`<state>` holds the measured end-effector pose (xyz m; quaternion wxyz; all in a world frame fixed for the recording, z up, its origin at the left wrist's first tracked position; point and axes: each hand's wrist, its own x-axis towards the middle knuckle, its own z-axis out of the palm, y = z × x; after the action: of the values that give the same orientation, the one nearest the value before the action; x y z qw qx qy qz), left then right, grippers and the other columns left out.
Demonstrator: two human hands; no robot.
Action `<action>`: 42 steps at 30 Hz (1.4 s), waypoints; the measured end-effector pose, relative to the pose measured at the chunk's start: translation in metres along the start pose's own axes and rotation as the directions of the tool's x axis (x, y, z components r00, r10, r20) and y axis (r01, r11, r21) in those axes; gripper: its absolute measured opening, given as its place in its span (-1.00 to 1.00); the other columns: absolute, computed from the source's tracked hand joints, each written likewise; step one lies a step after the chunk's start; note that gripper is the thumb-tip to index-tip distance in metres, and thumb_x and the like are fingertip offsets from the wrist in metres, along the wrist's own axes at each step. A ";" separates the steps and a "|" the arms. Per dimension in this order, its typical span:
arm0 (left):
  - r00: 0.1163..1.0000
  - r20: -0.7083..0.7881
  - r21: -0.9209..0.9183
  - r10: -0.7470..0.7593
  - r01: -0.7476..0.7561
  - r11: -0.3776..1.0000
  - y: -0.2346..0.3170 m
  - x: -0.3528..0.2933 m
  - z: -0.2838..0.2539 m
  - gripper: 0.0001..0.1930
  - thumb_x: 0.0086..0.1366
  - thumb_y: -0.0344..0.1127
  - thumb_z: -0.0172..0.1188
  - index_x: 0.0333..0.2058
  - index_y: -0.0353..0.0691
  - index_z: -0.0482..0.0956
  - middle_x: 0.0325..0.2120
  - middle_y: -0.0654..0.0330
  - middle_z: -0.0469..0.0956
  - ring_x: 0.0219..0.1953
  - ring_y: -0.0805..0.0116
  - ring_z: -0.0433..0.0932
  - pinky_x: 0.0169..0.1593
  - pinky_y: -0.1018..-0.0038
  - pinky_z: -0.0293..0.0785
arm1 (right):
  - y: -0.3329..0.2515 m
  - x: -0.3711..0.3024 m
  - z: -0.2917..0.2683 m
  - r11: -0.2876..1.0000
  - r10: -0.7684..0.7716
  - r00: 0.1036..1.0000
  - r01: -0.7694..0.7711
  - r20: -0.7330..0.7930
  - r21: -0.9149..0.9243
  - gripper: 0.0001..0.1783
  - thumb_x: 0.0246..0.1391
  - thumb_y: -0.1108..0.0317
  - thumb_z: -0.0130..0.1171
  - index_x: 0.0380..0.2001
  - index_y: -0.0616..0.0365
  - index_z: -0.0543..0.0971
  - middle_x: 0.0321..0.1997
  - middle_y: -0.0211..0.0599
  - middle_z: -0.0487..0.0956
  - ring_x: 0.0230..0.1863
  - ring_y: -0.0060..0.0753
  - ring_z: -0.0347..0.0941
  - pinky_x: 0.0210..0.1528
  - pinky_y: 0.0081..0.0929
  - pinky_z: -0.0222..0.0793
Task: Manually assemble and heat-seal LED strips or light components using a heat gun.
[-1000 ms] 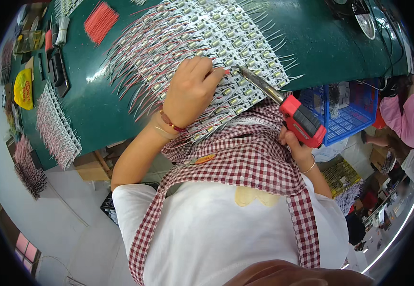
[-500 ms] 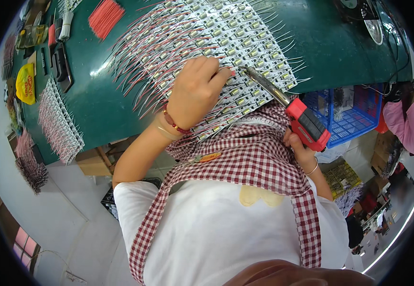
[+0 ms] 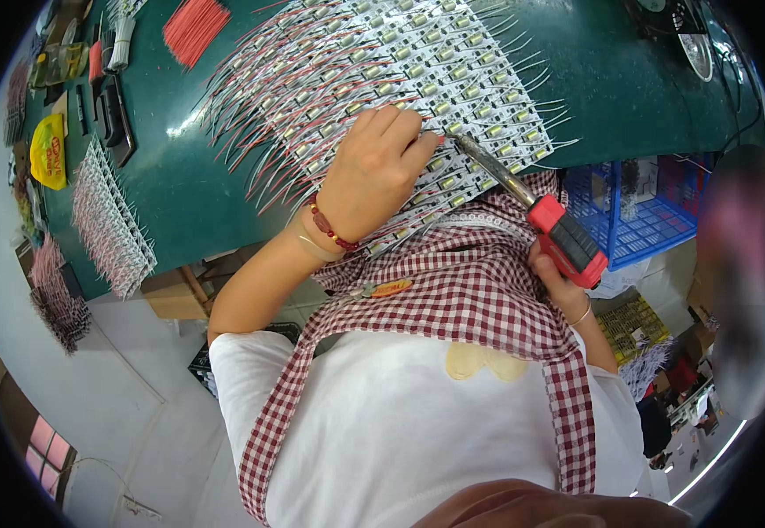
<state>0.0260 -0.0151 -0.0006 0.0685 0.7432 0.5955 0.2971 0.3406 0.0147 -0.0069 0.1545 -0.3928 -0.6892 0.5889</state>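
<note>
A bare left hand point(image 3: 378, 167) and a bare right hand point(image 3: 551, 275) work over a white panel of small circuit boards with pale yellow components point(image 3: 479, 79).

The panel lies on the dark green tabletop point(image 3: 602, 106) at upper centre, red and white wires fanning from its left edge; the left hand rests over its lower part, thumb and fingers pinched together on a small red piece point(image 3: 440, 139). The right hand, right of centre, is clamped around the red-and-black handle of a soldering iron point(image 3: 567, 239), whose metal tip reaches up and left to the panel, just beside that piece. A bundle of straight red wires point(image 3: 196, 33) lies at upper left, and a blue plastic basket point(image 3: 655, 231) stands at right, below the tabletop's edge.
</note>
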 end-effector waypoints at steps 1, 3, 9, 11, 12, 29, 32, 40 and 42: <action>1.000 0.002 -0.002 0.004 -0.004 1.000 0.000 0.000 0.000 -0.78 -0.08 -0.53 0.21 -0.36 -0.24 0.59 -0.56 0.20 0.26 -0.47 0.27 0.33 -0.36 0.39 0.29 | 0.000 0.000 0.000 1.000 -0.009 1.000 0.009 0.014 -0.029 -0.64 0.18 0.12 0.08 -0.44 0.25 0.46 -0.49 -0.39 0.43 -0.44 -0.55 0.31 -0.36 -0.57 0.22; 1.000 0.005 -0.002 0.005 -0.005 1.000 -0.001 0.000 -0.001 -0.78 -0.08 -0.53 0.21 -0.36 -0.24 0.59 -0.55 0.21 0.27 -0.46 0.27 0.33 -0.36 0.39 0.29 | 0.001 0.000 -0.001 0.998 -0.016 0.999 0.018 0.032 -0.055 -0.65 0.17 0.13 0.09 -0.43 0.25 0.46 -0.48 -0.39 0.44 -0.44 -0.56 0.32 -0.35 -0.58 0.23; 1.000 0.000 0.012 0.014 -0.014 1.000 -0.001 0.001 -0.001 -0.78 -0.10 -0.53 0.21 -0.37 -0.23 0.59 -0.51 0.21 0.31 -0.43 0.26 0.36 -0.35 0.39 0.30 | 0.001 -0.006 -0.002 0.995 0.100 0.993 -0.098 -0.070 0.023 -0.80 -0.09 0.35 0.23 -0.39 0.23 0.58 -0.42 -0.21 0.55 -0.46 -0.26 0.48 -0.39 -0.43 0.37; 1.000 0.022 0.023 0.012 -0.012 1.000 -0.001 0.001 -0.001 -0.77 -0.09 -0.53 0.21 -0.37 -0.23 0.59 -0.50 0.21 0.32 -0.42 0.26 0.37 -0.34 0.39 0.30 | 0.003 -0.004 -0.002 0.997 0.071 0.997 -0.073 -0.040 -0.035 -0.80 -0.09 0.34 0.24 -0.38 0.23 0.58 -0.43 -0.22 0.55 -0.48 -0.26 0.48 -0.40 -0.42 0.37; 1.000 0.023 0.023 0.011 -0.012 1.000 -0.001 0.001 -0.001 -0.77 -0.09 -0.53 0.21 -0.37 -0.23 0.59 -0.50 0.21 0.32 -0.42 0.26 0.37 -0.34 0.39 0.30 | 0.004 -0.004 -0.002 0.996 0.062 0.998 -0.064 -0.030 -0.054 -0.80 -0.09 0.34 0.24 -0.38 0.23 0.58 -0.43 -0.22 0.56 -0.49 -0.26 0.48 -0.40 -0.42 0.37; 0.995 0.042 0.152 0.090 -0.095 0.984 -0.002 0.005 -0.003 -0.84 -0.04 -0.44 0.26 -0.40 -0.17 0.60 -0.54 0.29 0.33 -0.43 0.34 0.37 -0.31 0.41 0.26 | 0.007 -0.009 -0.004 0.987 0.047 0.994 -0.031 -0.103 0.157 -0.77 -0.01 0.28 0.26 -0.40 0.25 0.58 -0.52 -0.31 0.55 -0.53 -0.42 0.47 -0.42 -0.50 0.39; 0.992 0.105 0.136 0.066 -0.080 0.988 -0.003 0.003 -0.002 -0.85 -0.04 -0.42 0.26 -0.40 -0.20 0.59 -0.55 0.28 0.32 -0.44 0.34 0.36 -0.32 0.40 0.25 | 0.012 -0.016 -0.008 0.999 0.054 0.998 -0.053 -0.028 0.011 -0.59 0.17 0.04 0.09 -0.42 0.25 0.46 -0.48 -0.36 0.45 -0.44 -0.55 0.34 -0.38 -0.56 0.26; 0.987 0.133 0.229 0.096 -0.124 0.966 0.005 0.008 -0.026 -0.90 0.04 -0.38 0.16 -0.42 -0.18 0.57 -0.53 0.27 0.35 -0.37 0.34 0.37 -0.26 0.39 0.24 | -0.004 -0.003 0.003 0.966 0.011 0.990 0.025 -0.138 0.257 -0.74 0.19 0.27 0.01 -0.39 0.30 0.47 -0.55 -0.27 0.47 -0.56 -0.52 0.37 -0.47 -0.53 0.32; 0.985 0.165 0.207 0.054 -0.088 0.974 0.006 0.007 -0.037 -0.84 -0.02 -0.40 0.16 -0.38 -0.18 0.59 -0.51 0.28 0.37 -0.35 0.34 0.38 -0.24 0.40 0.26 | -0.012 0.005 0.004 0.943 -0.068 0.981 0.123 -0.183 0.310 -0.76 0.19 0.29 -0.01 -0.33 0.31 0.47 -0.58 -0.26 0.47 -0.59 -0.52 0.37 -0.50 -0.52 0.33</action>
<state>0.0129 -0.0196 0.0347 0.0249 0.7884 0.5896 0.1738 0.3304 0.0157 0.0024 0.3026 -0.3773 -0.5872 0.6491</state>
